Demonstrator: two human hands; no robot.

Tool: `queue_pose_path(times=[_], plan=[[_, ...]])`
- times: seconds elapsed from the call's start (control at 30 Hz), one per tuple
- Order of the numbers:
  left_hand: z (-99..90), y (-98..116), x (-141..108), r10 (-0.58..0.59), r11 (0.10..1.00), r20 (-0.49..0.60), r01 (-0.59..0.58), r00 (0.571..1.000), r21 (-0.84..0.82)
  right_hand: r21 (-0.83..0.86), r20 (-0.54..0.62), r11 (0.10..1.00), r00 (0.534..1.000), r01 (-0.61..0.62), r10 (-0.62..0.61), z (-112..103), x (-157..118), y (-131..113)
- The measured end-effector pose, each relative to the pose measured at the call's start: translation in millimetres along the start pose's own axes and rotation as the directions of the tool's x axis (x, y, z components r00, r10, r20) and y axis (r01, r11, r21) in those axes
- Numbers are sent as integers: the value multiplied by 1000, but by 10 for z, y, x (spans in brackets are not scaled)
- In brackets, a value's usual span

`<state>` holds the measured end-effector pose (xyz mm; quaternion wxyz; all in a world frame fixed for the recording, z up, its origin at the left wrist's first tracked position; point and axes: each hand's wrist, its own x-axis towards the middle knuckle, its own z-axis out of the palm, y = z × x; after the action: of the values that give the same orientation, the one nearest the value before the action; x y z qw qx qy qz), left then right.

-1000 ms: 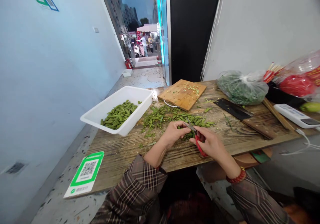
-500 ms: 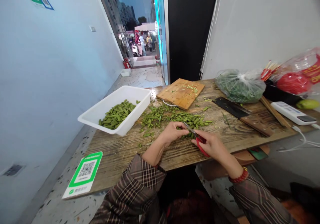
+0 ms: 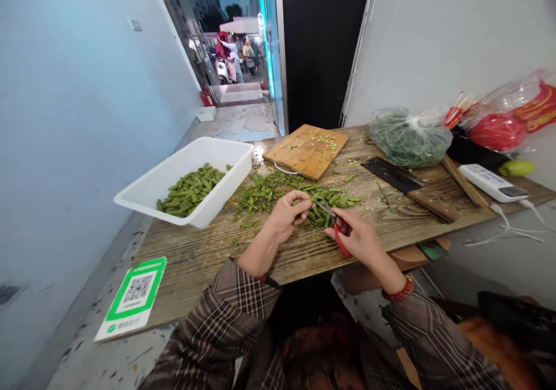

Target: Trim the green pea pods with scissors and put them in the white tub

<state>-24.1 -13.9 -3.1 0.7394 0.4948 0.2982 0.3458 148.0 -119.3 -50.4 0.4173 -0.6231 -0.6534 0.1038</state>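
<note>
Above the heap of edamame pods (image 3: pixel 256 196) on the wooden table, my left hand (image 3: pixel 290 211) is closed in a pinch. A green pod tip shows at its fingertips, mostly hidden by the fingers. My right hand (image 3: pixel 358 238) is closed round the red handles of a pair of scissors (image 3: pixel 342 244). The scissor blades stand apart and point toward the left fingertips. Farther left, a white plastic tub (image 3: pixel 230 177) holds a pile of edamame pods (image 3: pixel 191 190). Loose pods and trimmings lie under and beyond both hands.
A wooden chopping board (image 3: pixel 304 152) with green bits lies at the back. To the right are a cleaver (image 3: pixel 408 190), a bag of greens (image 3: pixel 410 138) and a white power strip (image 3: pixel 493 182) with cables. A QR-code card (image 3: pixel 134 294) lies at the front left corner.
The view has shifted slightly, so the table's things sit farther left and higher. My left fingers have turned up and drawn a little away from the right hand; the scissor blades have spread.
</note>
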Motion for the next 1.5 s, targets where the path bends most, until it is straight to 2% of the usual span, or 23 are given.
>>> queue_pose_path(times=[0.3,0.5,0.67,0.77,0.87,0.93,1.03,1.13,1.2,1.27,1.37,1.43,1.5], plan=[[27,-60,-20,21,995,52,-26,998,95,0,-21,998,998,57,-57,131,101,-119],[28,-51,-17,16,992,30,-19,999,125,-64,27,995,997,72,-70,69,87,-109],[9,-36,1,5,991,32,-10,999,131,-40,69,995,994,90,-87,7,59,-75],[-19,-4,21,-3,999,23,2,1000,46,1,-12,1000,1000,-9,9,-41,39,8],[-43,12,38,5,999,17,-4,1000,-45,60,-119,988,982,-140,146,-112,17,149],[-43,-5,44,15,1000,26,-15,1000,-17,104,-142,976,968,-193,207,-158,-2,243],[-5,-66,61,-10,987,84,-4,996,159,169,-162,960,955,-222,250,-193,-38,333],[70,-132,105,9,896,91,-49,996,441,202,-163,958,958,-203,237,-192,-71,353],[132,-170,151,131,744,90,-158,987,650,207,-162,961,963,-181,216,-186,-83,346],[197,-205,199,229,549,131,-239,965,801,208,-167,964,965,-165,201,-183,-90,334],[288,-253,263,237,334,139,-216,961,917,173,-161,969,966,-174,202,-186,-99,310],[334,-277,297,228,263,113,-173,967,949,135,-156,976,969,-171,191,-195,-110,292],[361,-282,320,209,262,107,-161,972,952,101,-156,982,972,-159,174,-210,-127,277]])
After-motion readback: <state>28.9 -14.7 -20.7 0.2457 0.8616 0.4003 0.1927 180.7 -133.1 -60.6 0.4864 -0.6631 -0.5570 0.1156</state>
